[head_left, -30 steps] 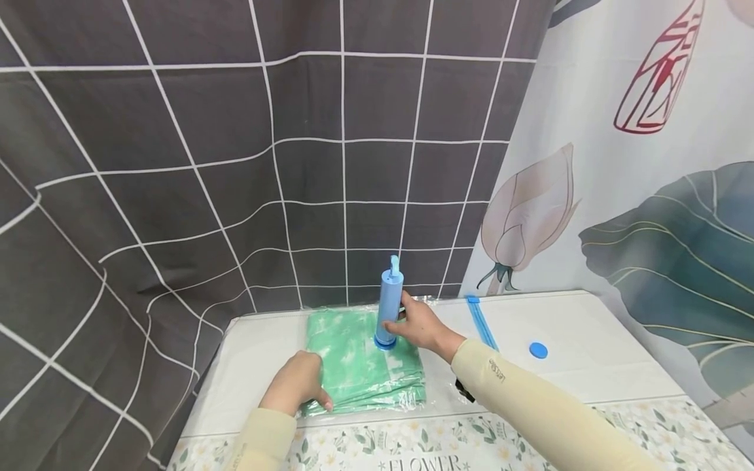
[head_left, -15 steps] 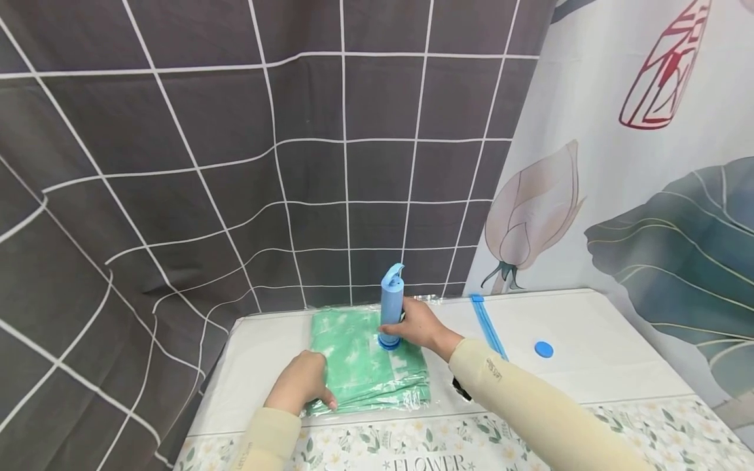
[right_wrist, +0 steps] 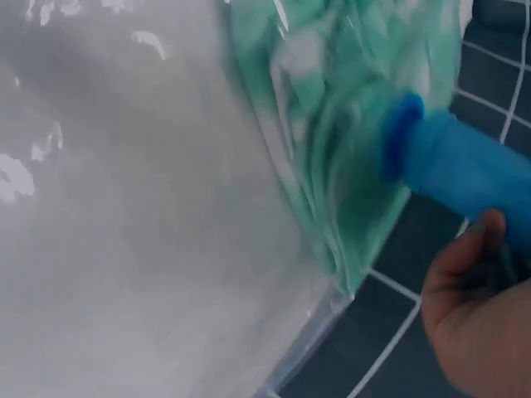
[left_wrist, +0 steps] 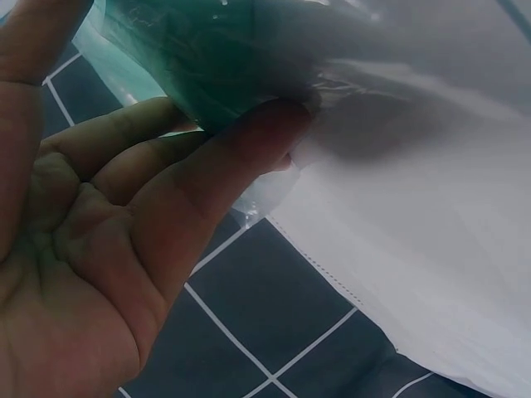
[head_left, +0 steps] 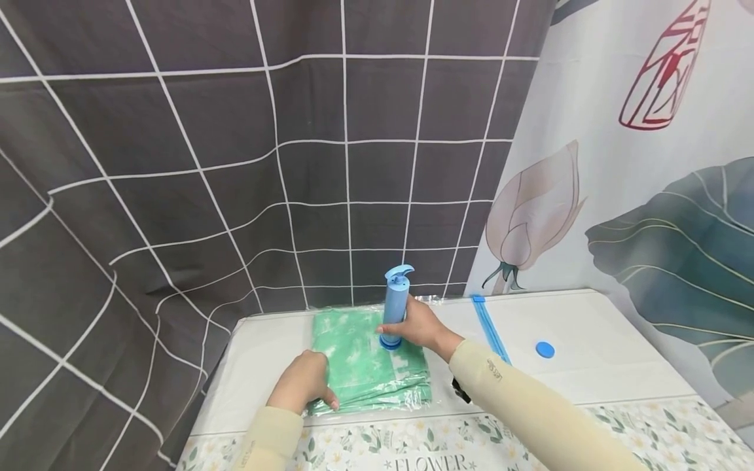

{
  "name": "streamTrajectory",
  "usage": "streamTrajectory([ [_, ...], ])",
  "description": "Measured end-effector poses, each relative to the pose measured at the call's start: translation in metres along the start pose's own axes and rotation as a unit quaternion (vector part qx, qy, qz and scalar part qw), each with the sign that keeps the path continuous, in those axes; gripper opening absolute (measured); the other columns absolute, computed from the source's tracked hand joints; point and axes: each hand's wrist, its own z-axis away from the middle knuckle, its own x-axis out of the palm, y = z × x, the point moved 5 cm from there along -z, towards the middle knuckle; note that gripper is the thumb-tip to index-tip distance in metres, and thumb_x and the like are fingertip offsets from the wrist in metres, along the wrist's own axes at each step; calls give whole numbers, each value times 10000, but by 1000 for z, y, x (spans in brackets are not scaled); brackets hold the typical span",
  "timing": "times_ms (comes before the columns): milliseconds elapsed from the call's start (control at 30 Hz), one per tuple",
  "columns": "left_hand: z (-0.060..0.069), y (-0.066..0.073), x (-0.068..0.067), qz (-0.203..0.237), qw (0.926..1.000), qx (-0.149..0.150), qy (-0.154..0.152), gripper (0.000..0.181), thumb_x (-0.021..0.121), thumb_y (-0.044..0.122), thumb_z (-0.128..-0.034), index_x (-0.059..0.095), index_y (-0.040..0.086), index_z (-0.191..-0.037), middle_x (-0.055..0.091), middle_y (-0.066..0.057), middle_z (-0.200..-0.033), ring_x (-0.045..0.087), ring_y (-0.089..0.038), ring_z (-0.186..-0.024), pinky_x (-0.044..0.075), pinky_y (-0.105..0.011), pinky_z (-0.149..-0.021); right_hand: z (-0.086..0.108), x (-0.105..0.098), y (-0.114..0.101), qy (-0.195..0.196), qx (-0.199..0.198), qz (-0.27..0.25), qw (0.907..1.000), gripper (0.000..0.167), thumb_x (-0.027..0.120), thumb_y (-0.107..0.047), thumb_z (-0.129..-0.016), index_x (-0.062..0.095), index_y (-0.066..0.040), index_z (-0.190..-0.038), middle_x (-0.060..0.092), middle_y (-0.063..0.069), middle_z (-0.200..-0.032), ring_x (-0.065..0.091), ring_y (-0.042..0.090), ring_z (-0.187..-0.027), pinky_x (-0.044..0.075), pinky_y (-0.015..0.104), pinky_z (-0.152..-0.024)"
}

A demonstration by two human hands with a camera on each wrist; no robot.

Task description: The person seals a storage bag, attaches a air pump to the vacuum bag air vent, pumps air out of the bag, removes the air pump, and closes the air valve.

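My right hand (head_left: 421, 324) grips the lower part of a light blue hand pump (head_left: 396, 302), thumb in front of the barrel. The pump stands nearly upright, slightly tilted, with its darker blue base (right_wrist: 402, 137) on a clear plastic bag (head_left: 406, 400). A curved handle (head_left: 400, 271) tops the pump. Inside the bag lies folded green and white cloth (head_left: 347, 353). At the bag's left edge, my left hand (head_left: 303, 381) holds the plastic; its thumb (left_wrist: 224, 170) lies against the film in the left wrist view. Some of its fingertips are hidden.
A blue round cap (head_left: 544, 349) lies on the white table cover (head_left: 595, 340) at the right. Between it and the bag is a blue strip (head_left: 491, 330), partly behind my forearm. A dark checked curtain (head_left: 306, 163) hangs close behind the table.
The pump's handle has turned from end-on to side-on, pointing right. The pump now leans a little to the right. Both hands keep their places, and the view has shifted slightly.
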Motion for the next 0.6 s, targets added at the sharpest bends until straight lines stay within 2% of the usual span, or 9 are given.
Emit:
streamTrajectory([
  [67, -1, 0, 0, -1, 10000, -14, -15, 627, 1086, 330, -515, 804, -43, -931, 663, -43, -673, 623, -181, -613, 634, -344, -628, -1, -7, 0, -183, -85, -247, 9995, 855, 939, -287, -948, 501, 18, -1616, 730, 262, -1468, 754, 419, -1318, 654, 583, -1105],
  [133, -1, 1, -1, -2, 10000, -41, -29, 629, 1088, 327, -514, 805, -47, -933, 666, -48, -675, 625, -184, -612, 634, -344, -627, -1, -15, -2, -400, -230, -439, 9980, 790, 915, -208, -947, 511, 17, -1587, 745, 246, -1362, 758, 360, -1195, 667, 512, -1005],
  [200, 0, 2, -1, -35, 10000, -43, -45, 637, 1091, 325, -515, 807, -51, -944, 671, -51, -684, 628, -184, -613, 636, -345, -624, -2, -21, -3, -607, -387, -414, 9965, 690, 901, -157, -944, 554, 9, -1517, 736, 200, -1200, 707, 276, -1039, 623, 424, -879],
  [300, 0, 4, -2, -65, 9999, -52, -61, 640, 1095, 319, -513, 808, -54, -946, 677, -59, -690, 631, -189, -615, 635, -347, -622, -2, -27, -5, -801, -581, -165, 9950, 556, 901, -140, -949, 615, 1, -1405, 683, 119, -1013, 610, 201, -885, 535, 336, -773],
  [433, 0, 5, -3, -90, 10000, -10, -39, 648, 1096, 318, -513, 809, -57, -956, 688, -65, -705, 633, -187, -622, 642, -352, -630, -3, -28, -8, -642, -671, 120, 9956, 518, 943, -163, -936, 668, -8, -1346, 734, 90, -991, 651, 157, -855, 567, 290, -742],
  [600, 0, 3, -2, -118, 9999, -58, -65, 639, 1094, 322, -515, 802, -46, -947, 677, -59, -705, 627, -189, -625, 638, -355, -640, -4, -18, -13, -215, -689, 213, 9972, 631, 980, -211, -903, 656, -20, -1410, 806, 155, -1149, 758, 213, -947, 665, 370, -807],
])
